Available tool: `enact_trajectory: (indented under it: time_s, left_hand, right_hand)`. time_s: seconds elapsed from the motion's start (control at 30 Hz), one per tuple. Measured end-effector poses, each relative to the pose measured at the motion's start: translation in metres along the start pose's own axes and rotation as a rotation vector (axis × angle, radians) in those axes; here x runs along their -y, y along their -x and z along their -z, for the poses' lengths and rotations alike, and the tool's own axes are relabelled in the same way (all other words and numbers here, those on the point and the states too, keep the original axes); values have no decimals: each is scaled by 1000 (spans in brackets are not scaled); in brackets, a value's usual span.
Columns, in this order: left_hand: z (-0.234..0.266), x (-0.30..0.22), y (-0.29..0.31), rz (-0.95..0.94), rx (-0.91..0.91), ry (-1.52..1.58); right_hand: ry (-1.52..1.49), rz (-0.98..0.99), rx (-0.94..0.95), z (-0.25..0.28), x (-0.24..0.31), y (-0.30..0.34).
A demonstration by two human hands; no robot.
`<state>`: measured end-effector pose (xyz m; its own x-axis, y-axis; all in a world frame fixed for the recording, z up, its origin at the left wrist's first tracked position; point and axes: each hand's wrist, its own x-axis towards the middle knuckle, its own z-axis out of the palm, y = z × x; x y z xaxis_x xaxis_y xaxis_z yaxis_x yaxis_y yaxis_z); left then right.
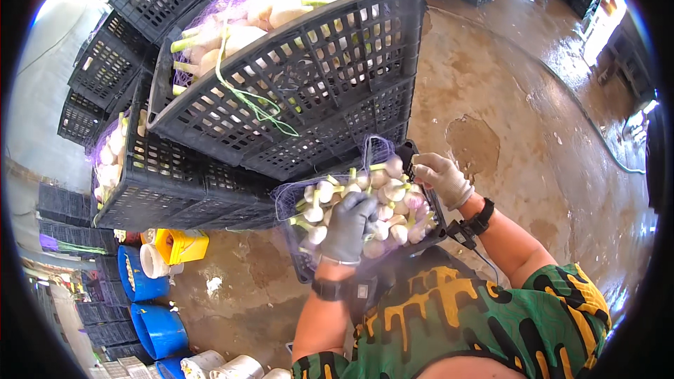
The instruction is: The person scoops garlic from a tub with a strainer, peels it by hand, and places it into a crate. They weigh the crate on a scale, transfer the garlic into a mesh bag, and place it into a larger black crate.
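A black plastic crate [437, 219] lined with purple netting [282, 200] stands low in front of me, filled with garlic bulbs [399, 233] that have trimmed green stems. My left hand [347, 226], in a grey glove, rests over the middle of the bulbs with its fingers curled down. What lies under those fingers is hidden. At the crate's far right corner is my right hand [444, 177], in a paler, soiled glove. Its fingers are bent together beside the rim, and whatever they hold does not show.
A taller stack of black crates [337, 63] heaped with netted garlic rises just beyond, a green string [256, 105] hanging off it. Blue tubs [160, 330], a yellow container [181, 245] and white buckets [239, 367] stand at left. A hose [572, 91] crosses the wet floor at right.
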<state>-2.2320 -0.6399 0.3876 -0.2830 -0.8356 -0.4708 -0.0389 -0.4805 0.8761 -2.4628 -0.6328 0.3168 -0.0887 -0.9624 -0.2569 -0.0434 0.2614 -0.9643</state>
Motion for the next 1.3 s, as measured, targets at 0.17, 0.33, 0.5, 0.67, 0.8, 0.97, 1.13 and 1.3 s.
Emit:
enact_trajectory:
  time_s: [0.17,0.33,0.5,0.67,0.8,0.97,1.13,1.3]
  left_hand:
    - [34,-14,53,-318,-185,-440]
    - [67,-56,114,-375,-222,333]
    - [57,-101,132,-578,-202,335]
    - [46,-102,118,-557,-273,194]
    - [53,-32,56,-251,-412,-134]
    - [47,71,-84,-9,-224,-35]
    - [13,126,-196,-198,-471,-337]
    - [42,128,-188,-392,-771,-284]
  right_hand:
    - [105,93,-20,8,-17,13]
    - [99,19,44,-5,-9,19]
    - [50,499,183,-60,17,-2]
    - [53,457,169,-94,23,-37]
    - [-65,310,43,-83,1,-31]
    - [-166,46,29,-66,-56,-40]
    - [-445,-136,175,-82,-77,-39]
    - [-466,-169,389,-91,-71,-35]
